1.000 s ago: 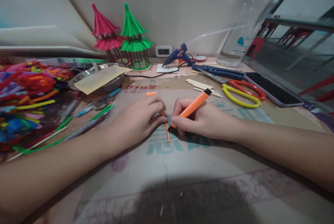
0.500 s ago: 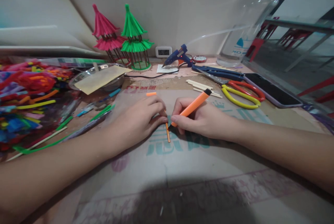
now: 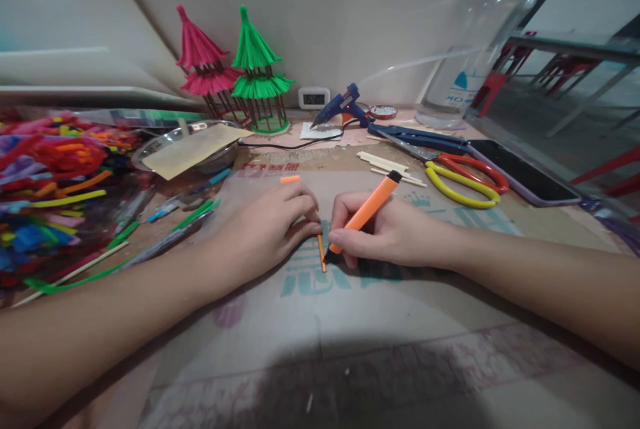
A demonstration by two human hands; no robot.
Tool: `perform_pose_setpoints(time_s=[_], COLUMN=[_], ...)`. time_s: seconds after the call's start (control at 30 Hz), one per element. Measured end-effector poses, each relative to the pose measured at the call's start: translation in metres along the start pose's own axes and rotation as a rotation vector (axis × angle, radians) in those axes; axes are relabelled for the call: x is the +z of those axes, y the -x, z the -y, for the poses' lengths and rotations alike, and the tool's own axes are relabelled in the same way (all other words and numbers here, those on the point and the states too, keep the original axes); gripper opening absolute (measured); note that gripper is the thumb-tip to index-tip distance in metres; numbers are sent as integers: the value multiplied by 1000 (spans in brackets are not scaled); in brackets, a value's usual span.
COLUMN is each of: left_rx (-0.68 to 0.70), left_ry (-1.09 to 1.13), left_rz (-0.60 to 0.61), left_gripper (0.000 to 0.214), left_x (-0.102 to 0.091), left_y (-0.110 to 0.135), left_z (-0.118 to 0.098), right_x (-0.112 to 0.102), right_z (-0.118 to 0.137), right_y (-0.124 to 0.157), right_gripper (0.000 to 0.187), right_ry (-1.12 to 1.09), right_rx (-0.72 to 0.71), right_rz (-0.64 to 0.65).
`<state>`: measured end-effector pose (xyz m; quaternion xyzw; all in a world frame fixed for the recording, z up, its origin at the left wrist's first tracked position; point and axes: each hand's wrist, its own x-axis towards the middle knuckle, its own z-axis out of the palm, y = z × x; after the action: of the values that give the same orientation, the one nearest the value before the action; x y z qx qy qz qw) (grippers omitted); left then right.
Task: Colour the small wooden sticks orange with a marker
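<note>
Between the thumb and fingers of my left hand (image 3: 285,219) is the upper part of a thin orange-coloured stick (image 3: 321,254); its lower end sticks out toward me over the cardboard (image 3: 280,349). My right hand (image 3: 383,229) grips an orange marker (image 3: 367,206) like a pen, slanted up to the right with its black end at the top. The marker's dark tip meets the stick near its lower end. An orange marker cap (image 3: 290,180) lies just beyond my left hand. Pale wooden sticks (image 3: 387,164) lie behind my right hand.
At the back stand a pink model pavilion (image 3: 203,49) and a green one (image 3: 260,62). A blue glue gun (image 3: 343,106), scissors with red and yellow handles (image 3: 463,192) and a phone (image 3: 523,172) lie to the right. Colourful pipe cleaners (image 3: 55,182) and a metal bowl (image 3: 150,149) fill the left.
My right hand has shifted the marker slightly toward me, so its tip is lower along the stick. My left hand and the stick stay in place.
</note>
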<state>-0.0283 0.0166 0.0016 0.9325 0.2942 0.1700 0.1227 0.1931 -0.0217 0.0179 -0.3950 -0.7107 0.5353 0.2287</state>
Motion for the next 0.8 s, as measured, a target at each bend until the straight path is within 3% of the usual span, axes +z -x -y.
perform_pose_setpoints(time_s=[0.27, 0.5, 0.67, 0.8], left_rx=[-15, -16, -16, -12], left_ry=[-12, 22, 11, 14], left_rz=[-10, 16, 6, 10], left_gripper=[18, 18, 19, 19], left_x=[2, -2, -1, -1], left_y=[0, 0, -1, -1], left_z=[0, -3, -2, -2], right_x=[2, 1, 3, 3], right_z=[-1, 0, -1, 0], right_y=[-1, 2, 1, 2], right_gripper=[19, 17, 18, 18], right_ry=[8, -34, -35, -42], right_rx=[-16, -15, -19, -23], right_rz=[-91, 56, -12, 37])
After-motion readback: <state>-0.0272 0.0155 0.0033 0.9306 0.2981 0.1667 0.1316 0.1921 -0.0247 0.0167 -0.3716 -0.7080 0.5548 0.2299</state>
